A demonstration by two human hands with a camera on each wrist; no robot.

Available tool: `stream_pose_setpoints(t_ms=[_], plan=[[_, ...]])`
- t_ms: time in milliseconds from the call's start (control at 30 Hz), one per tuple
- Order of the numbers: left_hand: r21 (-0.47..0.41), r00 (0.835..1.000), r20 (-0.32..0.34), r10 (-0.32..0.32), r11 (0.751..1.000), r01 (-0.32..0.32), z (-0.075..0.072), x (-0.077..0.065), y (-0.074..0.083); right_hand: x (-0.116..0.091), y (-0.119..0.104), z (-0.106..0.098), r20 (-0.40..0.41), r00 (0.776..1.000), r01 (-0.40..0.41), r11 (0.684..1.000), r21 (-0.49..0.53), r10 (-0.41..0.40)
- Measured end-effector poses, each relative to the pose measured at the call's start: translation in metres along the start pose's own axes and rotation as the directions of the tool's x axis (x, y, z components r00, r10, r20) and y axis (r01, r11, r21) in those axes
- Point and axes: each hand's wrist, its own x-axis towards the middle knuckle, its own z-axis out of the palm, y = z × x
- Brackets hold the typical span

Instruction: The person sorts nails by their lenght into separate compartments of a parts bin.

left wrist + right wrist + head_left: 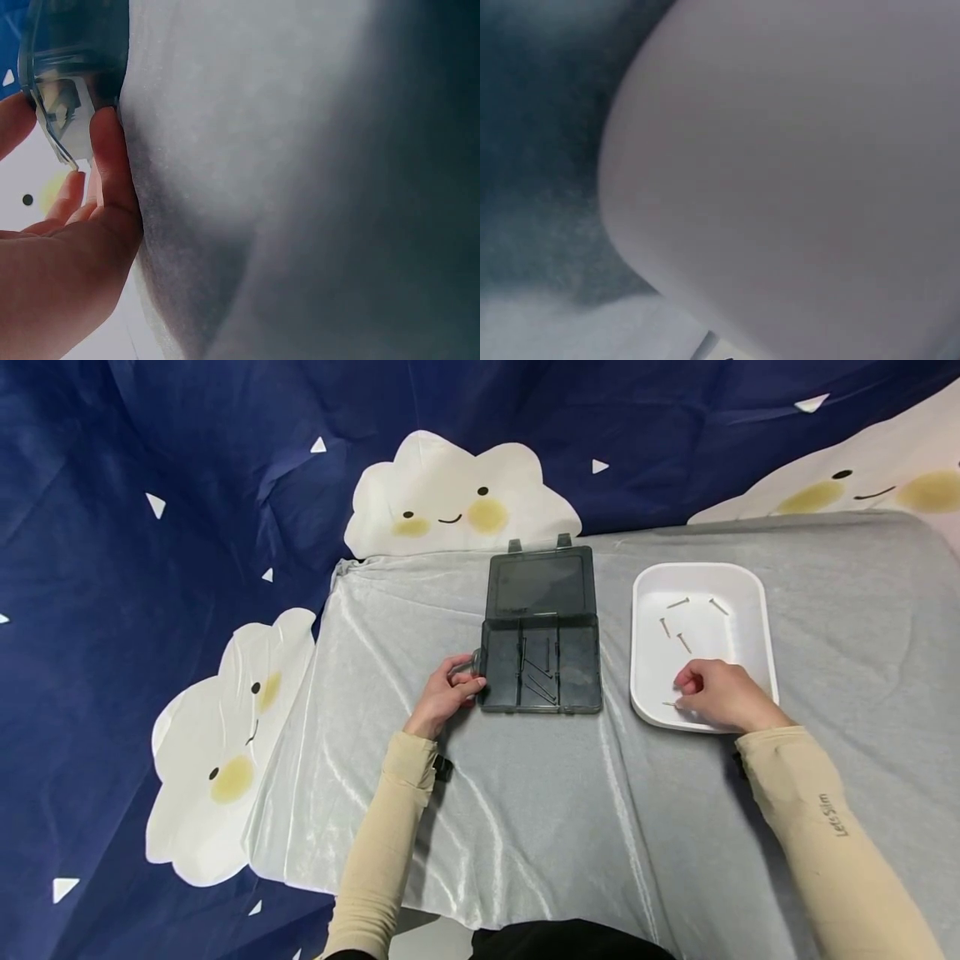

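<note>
A dark translucent plastic case [577, 672] lies with its lid [540, 581] folded back, and several screws [542, 687] lie in its middle compartment. My left hand [442, 697] grips the case's left side by the handle [476, 662]; the left wrist view shows thumb and fingers on either side of that end. Inside a white tray [759, 635], my right hand [720, 693] reaches low with curled fingers. A brass-coloured screw [668, 704] shows at its thumb tip; whether the fingers pinch it is unclear. The right wrist view holds mostly the blurred tray wall [780, 180].
Several loose screws [684, 643] lie farther back in the tray. Grey velvety cloth [540, 810] covers the table, with folds between case and tray. Behind the table hangs a dark blue curtain [240, 443] with cloud prints.
</note>
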Motion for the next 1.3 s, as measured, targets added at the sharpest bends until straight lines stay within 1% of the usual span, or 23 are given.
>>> stream_pose_setpoints(t_ms=[100, 333, 1000, 1300], plan=[[0.000, 1.000, -0.001, -0.001, 1.000, 0.001, 0.0000, -0.0004, -0.0004, 0.0022, 0.0026, 0.0028, 0.024, 1.000, -0.008, 1.000, -0.001, 0.008], [0.007, 1.000, -0.005, -0.002, 1.000, 0.002, 0.0000, 0.0006, -0.0005, 0.0036, 0.0028, 0.0055, 0.044, 0.999, -0.016, 1.000, -0.012, 0.017], [-0.008, 1.000, -0.001, 0.005, 1.000, -0.005, -0.0001, 0.0013, -0.0008, 0.0038, 0.0007, 0.0080, 0.014, 0.999, -0.036, 0.998, -0.050, 0.037], [-0.012, 1.000, 0.000, 0.007, 1.000, -0.007, 0.0004, 0.0009, -0.0007, 0.0033, 0.0006, 0.0089, 0.024, 0.999, -0.041, 0.998, -0.052, 0.042]])
